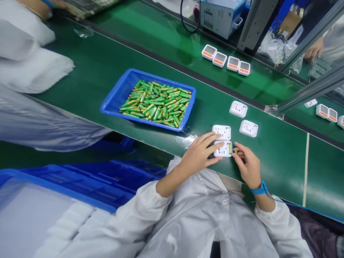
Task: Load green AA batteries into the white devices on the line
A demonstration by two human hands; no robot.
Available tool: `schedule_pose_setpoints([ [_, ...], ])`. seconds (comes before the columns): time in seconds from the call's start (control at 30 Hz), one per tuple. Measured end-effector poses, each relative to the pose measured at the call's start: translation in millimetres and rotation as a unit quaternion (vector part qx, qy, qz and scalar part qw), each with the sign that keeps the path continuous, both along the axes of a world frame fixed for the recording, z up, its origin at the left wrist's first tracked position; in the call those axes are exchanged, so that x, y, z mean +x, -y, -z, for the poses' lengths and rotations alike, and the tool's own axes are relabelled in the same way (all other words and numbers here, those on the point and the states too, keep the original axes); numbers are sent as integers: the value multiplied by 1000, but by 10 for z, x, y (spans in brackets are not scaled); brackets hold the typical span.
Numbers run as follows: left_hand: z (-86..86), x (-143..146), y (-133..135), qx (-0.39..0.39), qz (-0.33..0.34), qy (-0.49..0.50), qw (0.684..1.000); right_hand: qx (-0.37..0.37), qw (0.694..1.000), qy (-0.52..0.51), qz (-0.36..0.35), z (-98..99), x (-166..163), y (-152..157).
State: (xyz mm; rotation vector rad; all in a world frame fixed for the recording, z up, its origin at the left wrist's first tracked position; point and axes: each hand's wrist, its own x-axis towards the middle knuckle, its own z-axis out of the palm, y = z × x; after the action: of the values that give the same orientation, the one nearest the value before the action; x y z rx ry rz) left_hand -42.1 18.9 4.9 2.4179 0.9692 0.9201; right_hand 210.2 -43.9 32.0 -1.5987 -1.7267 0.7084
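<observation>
My left hand [197, 152] reaches over two white plastic devices lying face down side by side. Its thumb and fingers grip the nearer device [222, 150], and a fingertip touches the farther device [224, 132]. The nearer one has its battery compartment open at the right end, with a green battery [230, 147] inside. Close to that compartment, my right hand [245, 161] pinches a small green and yellow battery [235, 152], mostly hidden by the fingers. A blue band is around my right wrist. Beyond the hands lie two more face-down devices, an upper one [238, 109] and a lower one [248, 128].
A blue tray [107, 104] full of green batteries stands left on the green bench [282, 157]. Several devices with screens [219, 59] lie face up at the back. A co-worker's sleeve [32, 68] is at left. Blue crates [80, 191] stand below.
</observation>
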Motion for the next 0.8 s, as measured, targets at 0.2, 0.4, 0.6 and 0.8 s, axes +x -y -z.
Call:
schedule_pose_setpoints([
  [0.2,6,-12,4,8,7,-14,1000,-6,983,-154,100,34,-94,71],
  [0.4,0,-16,-2,15,9,-12,1000,89,989,-63,96,-7,-282,69],
  [0.6,-11,-26,0,0,8,-18,1000,159,986,26,30,-29,-364,63],
  [0.8,-25,-21,3,-8,8,-19,1000,149,987,65,8,-12,-323,87],
])
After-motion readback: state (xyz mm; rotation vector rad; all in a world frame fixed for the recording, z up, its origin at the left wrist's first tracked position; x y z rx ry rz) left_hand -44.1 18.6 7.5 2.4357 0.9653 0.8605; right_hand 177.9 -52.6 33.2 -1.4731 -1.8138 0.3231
